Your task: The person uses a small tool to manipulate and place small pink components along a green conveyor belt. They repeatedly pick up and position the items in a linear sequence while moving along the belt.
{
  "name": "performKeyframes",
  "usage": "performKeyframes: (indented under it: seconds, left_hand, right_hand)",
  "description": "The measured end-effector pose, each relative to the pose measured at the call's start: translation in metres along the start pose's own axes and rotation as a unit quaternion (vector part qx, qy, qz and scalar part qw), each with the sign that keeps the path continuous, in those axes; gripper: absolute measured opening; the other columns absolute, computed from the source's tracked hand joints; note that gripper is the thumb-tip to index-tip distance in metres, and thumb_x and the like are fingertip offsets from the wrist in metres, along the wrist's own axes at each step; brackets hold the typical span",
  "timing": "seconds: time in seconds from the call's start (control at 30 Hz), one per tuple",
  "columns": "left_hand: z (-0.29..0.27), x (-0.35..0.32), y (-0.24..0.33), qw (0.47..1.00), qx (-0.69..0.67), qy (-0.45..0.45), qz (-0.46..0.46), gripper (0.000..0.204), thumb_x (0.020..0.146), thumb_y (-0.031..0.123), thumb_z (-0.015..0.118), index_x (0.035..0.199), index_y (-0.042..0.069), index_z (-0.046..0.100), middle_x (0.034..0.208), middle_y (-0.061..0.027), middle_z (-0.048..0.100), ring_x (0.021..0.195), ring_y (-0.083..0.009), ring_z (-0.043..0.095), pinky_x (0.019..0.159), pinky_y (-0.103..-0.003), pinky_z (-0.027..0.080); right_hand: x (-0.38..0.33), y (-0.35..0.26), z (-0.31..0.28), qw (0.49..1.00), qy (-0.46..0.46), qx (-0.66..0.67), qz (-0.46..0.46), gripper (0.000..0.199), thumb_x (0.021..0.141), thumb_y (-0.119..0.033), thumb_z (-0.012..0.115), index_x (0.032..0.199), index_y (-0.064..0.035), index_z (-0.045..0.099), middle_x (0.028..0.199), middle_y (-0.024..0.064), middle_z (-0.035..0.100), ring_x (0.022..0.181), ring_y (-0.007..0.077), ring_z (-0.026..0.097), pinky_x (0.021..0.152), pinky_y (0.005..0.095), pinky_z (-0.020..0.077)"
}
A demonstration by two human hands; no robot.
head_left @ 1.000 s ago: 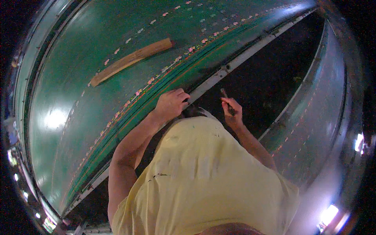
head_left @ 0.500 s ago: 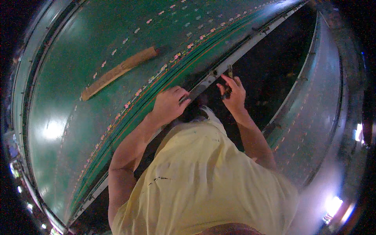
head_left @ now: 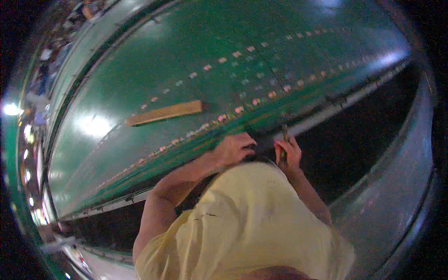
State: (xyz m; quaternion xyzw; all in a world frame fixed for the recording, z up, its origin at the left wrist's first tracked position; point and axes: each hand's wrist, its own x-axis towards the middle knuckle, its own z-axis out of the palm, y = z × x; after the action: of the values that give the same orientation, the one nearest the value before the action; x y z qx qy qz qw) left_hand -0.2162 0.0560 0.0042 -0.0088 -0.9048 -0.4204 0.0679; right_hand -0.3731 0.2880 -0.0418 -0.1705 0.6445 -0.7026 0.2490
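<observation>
At the near edge of a long green table (head_left: 154, 60), my left hand (head_left: 233, 148) rests by the edge rail (head_left: 322, 119) with its fingers curled. Something dark shows under those fingertips, too blurred to name. Just to its right, my right hand (head_left: 290, 154) pinches a slim, upright, brownish metal-looking piece (head_left: 284, 135) between thumb and fingers, close against the rail. Whether this piece is fixed to the rail cannot be made out.
A wooden bar (head_left: 165, 113) lies on the table, left of my hands. Rows of small pinkish floral prints (head_left: 239, 110) run along the tabletop. A dark gap (head_left: 345, 140) separates this table from another long table (head_left: 387, 196) at right. Bright lights glare at far left.
The view has turned, so the table edge lies flatter and my hands appear lower and further right. My right hand's fingers, apart before, have closed on the slim piece.
</observation>
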Motion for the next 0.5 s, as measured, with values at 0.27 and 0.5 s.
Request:
performKeyframes:
  seconds: [0.27,0.5]
  left_hand:
    - [-0.014,0.066,0.071,0.972,-0.084,0.198,-0.094,0.032,0.094,0.027,0.086,0.118,0.009,0.076,0.116,-0.0147,0.077,0.114,-0.036,0.075,0.099,-0.047,0.059]
    - [-0.017,0.059,0.062,0.962,-0.008,0.261,-0.084,0.036,0.091,0.023,0.089,0.119,0.004,0.077,0.113,-0.0171,0.075,0.106,-0.036,0.075,0.091,-0.045,0.06]
  right_hand:
    - [0.053,-0.026,-0.005,0.991,-0.114,0.037,-0.06,0.014,0.093,-0.005,0.076,0.107,-0.0032,0.071,0.094,0.0156,0.069,0.08,0.0351,0.068,0.069,0.0407,0.0567]
    - [0.083,-0.064,0.017,0.894,-0.195,-0.238,-0.325,0.015,0.092,-0.001,0.075,0.107,-0.0047,0.074,0.091,0.0114,0.074,0.083,0.0318,0.068,0.074,0.0396,0.0538]
